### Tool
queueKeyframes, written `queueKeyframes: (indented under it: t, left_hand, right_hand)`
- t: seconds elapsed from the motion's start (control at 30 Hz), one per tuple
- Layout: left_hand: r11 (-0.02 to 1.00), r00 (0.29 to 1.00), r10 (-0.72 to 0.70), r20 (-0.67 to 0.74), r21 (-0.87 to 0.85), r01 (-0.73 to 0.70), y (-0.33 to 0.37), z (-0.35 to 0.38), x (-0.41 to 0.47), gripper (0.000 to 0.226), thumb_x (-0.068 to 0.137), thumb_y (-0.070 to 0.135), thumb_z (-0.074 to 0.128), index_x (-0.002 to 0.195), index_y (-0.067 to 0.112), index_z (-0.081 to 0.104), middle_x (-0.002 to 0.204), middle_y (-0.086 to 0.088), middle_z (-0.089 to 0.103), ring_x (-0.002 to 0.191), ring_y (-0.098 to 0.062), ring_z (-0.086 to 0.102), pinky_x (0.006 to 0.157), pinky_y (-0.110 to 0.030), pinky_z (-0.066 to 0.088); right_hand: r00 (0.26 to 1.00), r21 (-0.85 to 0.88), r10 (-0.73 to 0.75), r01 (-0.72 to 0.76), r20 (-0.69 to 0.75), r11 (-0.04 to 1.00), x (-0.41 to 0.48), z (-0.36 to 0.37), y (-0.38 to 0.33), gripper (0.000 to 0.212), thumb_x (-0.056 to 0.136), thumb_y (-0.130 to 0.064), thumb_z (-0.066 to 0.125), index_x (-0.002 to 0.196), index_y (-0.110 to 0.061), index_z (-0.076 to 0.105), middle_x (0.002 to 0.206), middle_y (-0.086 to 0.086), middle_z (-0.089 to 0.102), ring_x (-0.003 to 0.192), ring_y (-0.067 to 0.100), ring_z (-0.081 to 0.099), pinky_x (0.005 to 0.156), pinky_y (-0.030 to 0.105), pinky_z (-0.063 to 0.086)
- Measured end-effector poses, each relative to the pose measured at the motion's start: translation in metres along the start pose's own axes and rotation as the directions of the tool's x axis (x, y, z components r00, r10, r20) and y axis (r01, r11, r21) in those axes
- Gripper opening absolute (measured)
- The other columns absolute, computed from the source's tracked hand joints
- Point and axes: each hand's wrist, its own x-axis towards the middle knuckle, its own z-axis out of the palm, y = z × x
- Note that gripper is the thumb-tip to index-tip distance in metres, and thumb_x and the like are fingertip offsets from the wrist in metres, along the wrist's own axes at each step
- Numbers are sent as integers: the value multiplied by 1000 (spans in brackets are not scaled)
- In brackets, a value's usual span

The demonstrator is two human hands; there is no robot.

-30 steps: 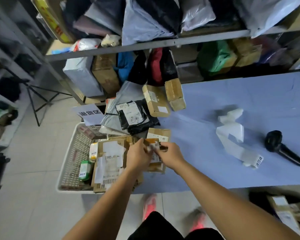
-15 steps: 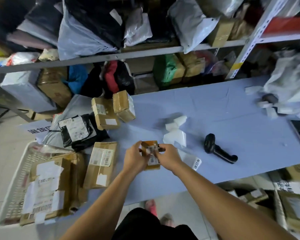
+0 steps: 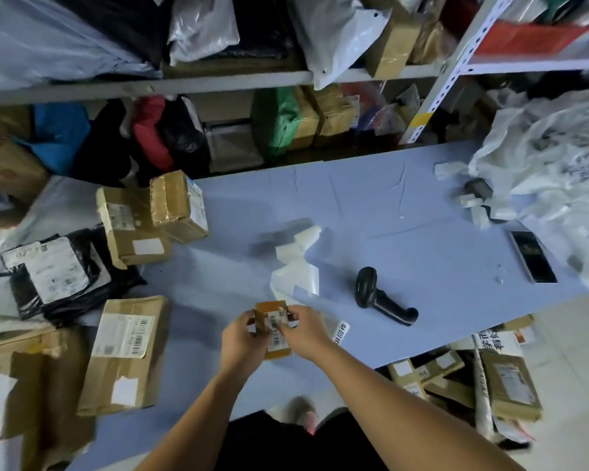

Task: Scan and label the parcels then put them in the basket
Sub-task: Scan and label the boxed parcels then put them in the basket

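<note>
**Cardboard box held in both hands at near tabletop edge**

Brown box (image 3: 267, 309), small, with a white barcode label on its upturned face. It is held over the blue tabletop (image 3: 405, 212), close to the near edge; whether it touches the surface cannot be told.
Left hand (image 3: 240, 338): fingers curled round the box's left side.
Right hand (image 3: 306, 331): fingers and thumb pinch the right side, thumb on the label.

Just beyond the box lies a white label strip (image 3: 296, 266), creased and loose. A printed tag (image 3: 341, 331) shows just right of the right hand.
The black scanner (image 3: 381, 297) lies on its side right of the strip, apart from both hands.
Further right is a phone (image 3: 532, 256) with a dark screen, beside a heap of white bags (image 3: 551, 171).

Left of the hands, near but not touching, is a flat carton (image 3: 126, 355) with a barcode label. Behind it are a black bag parcel (image 3: 55, 266) with a white label and a pair of taped cartons (image 3: 179, 205) side by side, touching.

The shelf (image 3: 218, 81) behind the tabletop is packed with bags and cartons. Floor cartons (image 3: 510, 385) sit at lower right.
</note>
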Motion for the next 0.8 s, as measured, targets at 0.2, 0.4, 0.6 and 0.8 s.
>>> queueKeyframes:
  t: [0.2, 0.4, 0.6, 0.8]
  left_hand:
    - [999, 997, 2, -78, 33, 1, -8, 14, -6, 32, 88, 12, 70, 119, 9, 65, 106, -2, 69, 74, -12, 65, 61, -21, 52]
    - [990, 974, -59, -218, 114, 86, -5, 30, -26, 11, 87, 18, 68, 77, 14, 69, 78, -3, 71, 72, -19, 66, 51, -18, 43]
    - [976, 919, -165, -358, 72, 203, 2, 53, -45, 27, 76, 39, 77, 74, 16, 63, 71, 2, 64, 69, -21, 62, 54, -27, 40]
    - [960, 916, -196, -351, 122, 252, -1, 67, -54, 45, 60, 51, 82, 82, 19, 60, 82, 3, 65, 78, -21, 65, 59, -27, 43]
  right_hand:
    - [992, -90, -69, 79, 104, 993, 5, -10, 12, 25, 89, -34, 66, 109, -20, 68, 108, 0, 70, 102, 21, 65, 88, 38, 54]
    - [982, -70, -189, 188, -11, 980, 11, -85, 7, 26, 88, -27, 65, 113, -22, 67, 102, -6, 70, 99, 17, 66, 83, 25, 50]
    - [943, -253, -245, 186, -227, 949, 7, -159, 47, 9, 85, -26, 56, 91, -18, 55, 95, -4, 57, 89, 25, 55, 72, 35, 47]
    - [963, -461, -181, 71, -201, 885, 15, -175, 101, 53, 80, -45, 64, 125, -22, 48, 123, 2, 46, 117, 24, 45, 96, 36, 39]
